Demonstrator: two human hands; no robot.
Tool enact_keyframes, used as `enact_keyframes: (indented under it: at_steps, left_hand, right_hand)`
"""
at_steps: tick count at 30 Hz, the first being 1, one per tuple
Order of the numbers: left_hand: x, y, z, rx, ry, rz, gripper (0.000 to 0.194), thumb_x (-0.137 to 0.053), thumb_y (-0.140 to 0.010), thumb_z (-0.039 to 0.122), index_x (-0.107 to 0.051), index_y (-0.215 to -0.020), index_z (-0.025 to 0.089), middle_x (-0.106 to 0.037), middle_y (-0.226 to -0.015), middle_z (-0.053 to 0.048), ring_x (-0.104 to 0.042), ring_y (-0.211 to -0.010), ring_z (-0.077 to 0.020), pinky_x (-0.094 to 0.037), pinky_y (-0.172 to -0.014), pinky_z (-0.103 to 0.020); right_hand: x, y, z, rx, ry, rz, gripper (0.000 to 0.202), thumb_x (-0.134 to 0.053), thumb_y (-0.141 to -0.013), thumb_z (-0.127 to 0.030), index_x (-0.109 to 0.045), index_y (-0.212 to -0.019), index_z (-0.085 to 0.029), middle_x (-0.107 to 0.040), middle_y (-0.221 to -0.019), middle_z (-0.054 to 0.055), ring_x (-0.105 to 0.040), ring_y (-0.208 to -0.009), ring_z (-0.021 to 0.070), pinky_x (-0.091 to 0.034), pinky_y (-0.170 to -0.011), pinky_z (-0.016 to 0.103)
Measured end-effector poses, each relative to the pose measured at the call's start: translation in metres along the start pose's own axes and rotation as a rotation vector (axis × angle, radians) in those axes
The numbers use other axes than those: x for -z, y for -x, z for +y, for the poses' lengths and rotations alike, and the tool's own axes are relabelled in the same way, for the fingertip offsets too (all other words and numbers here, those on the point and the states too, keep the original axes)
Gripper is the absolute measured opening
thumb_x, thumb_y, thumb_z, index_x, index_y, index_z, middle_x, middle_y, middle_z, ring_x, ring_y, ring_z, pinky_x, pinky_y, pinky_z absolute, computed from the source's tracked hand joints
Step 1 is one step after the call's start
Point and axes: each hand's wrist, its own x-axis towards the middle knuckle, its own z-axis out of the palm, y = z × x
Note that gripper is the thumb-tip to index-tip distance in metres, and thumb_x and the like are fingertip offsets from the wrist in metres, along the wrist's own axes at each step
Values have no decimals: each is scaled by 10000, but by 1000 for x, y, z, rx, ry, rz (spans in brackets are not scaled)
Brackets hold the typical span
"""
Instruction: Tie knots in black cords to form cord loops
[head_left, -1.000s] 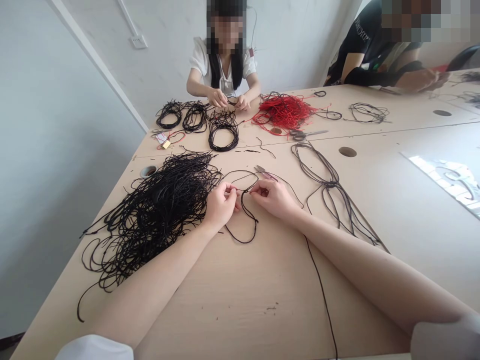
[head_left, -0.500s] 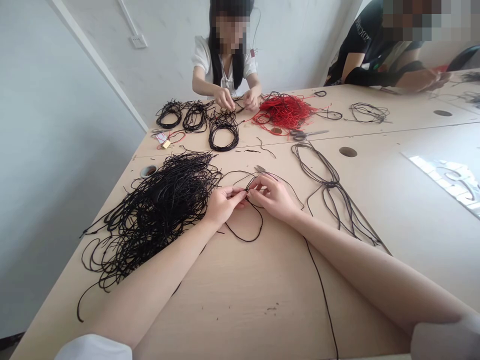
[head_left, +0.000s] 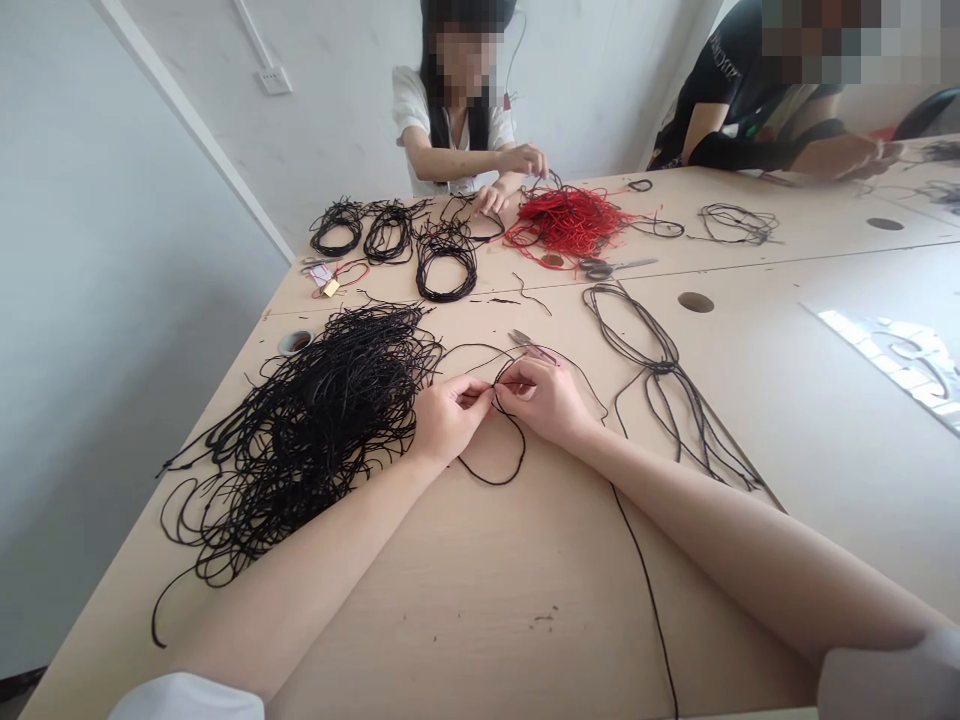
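Observation:
Pinched together, the fingers of my left hand [head_left: 448,412] grip a thin black cord [head_left: 523,455]. My right hand [head_left: 541,400] pinches the same cord just beside it, fingertips nearly touching. A loop of the cord lies on the table below my fingers, and more of it curves behind them. Whether there is a knot between my fingertips is too small to tell. A large tangled pile of black cords [head_left: 322,400] lies left of my left hand. Small snips [head_left: 534,347] rest just beyond my right hand.
Beyond are coiled black cord bundles [head_left: 448,292], a red cord pile [head_left: 570,220], scissors [head_left: 600,270] and a tape roll [head_left: 295,342]. A tied black bundle [head_left: 663,367] lies to the right. One person sits across the wooden table [head_left: 480,600], another at the back right.
My left fingers have curled in closer at the cord, and my right fingers have shifted slightly. The person opposite has moved one hand right, over to the red pile.

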Motion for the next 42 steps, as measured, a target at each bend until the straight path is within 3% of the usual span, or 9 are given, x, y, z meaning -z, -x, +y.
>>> enact_keyframes:
  at_steps: [4, 8, 21, 30, 38, 42]
  left_hand:
    - [-1, -2, -2, 120, 217, -64, 225, -674, -751, 337, -705, -858, 141, -727, -841, -78, -702, -744, -198, -591, -714, -319]
    - [-1, -6, -4, 209, 280, -60, 242, -669, -760, 321, -681, -892, 119, -725, -829, -84, -706, -723, -191, -598, -701, -317]
    - [0, -9, -5, 247, 329, -56, 122, -606, -789, 243, -602, -843, 134, -714, -768, -57, -706, -672, -160, -586, -640, -259]
    - [-3, -7, 0, 275, 369, -21, 89, -570, -798, 221, -549, -840, 146, -700, -719, -43, -702, -649, -156, -574, -599, -245]
    - [0, -4, 8, 300, 393, -161, 234, -654, -777, 323, -620, -912, 135, -712, -770, -75, -703, -693, -175, -572, -612, -251]
    - [0, -5, 10, 270, 376, -170, 264, -710, -726, 352, -670, -858, 128, -712, -783, -79, -694, -710, -177, -574, -643, -266]
  right_hand:
    - [0, -1, 0, -31, -58, -5, 105, -565, -773, -219, -663, -756, -187, -690, -761, 23, -606, -679, 139, -487, -626, 265]
    - [0, -1, 2, -52, -77, -15, 124, -574, -785, -218, -695, -797, -199, -706, -800, 20, -618, -702, 141, -493, -642, 267]
    - [-1, 0, 2, 18, -138, 13, 92, -566, -793, -204, -656, -786, -192, -677, -792, 21, -610, -739, 146, -502, -670, 270]
    - [3, -1, 0, 39, -59, 57, 74, -544, -763, -172, -595, -715, -198, -623, -732, 8, -570, -704, 140, -483, -665, 268]
    - [4, -1, 0, 147, -15, 66, 84, -533, -783, -178, -546, -704, -203, -590, -710, 6, -540, -673, 134, -470, -658, 277]
    - [4, 0, 0, 164, -64, 39, 63, -519, -813, -192, -575, -838, -210, -622, -801, 20, -567, -736, 145, -490, -674, 282]
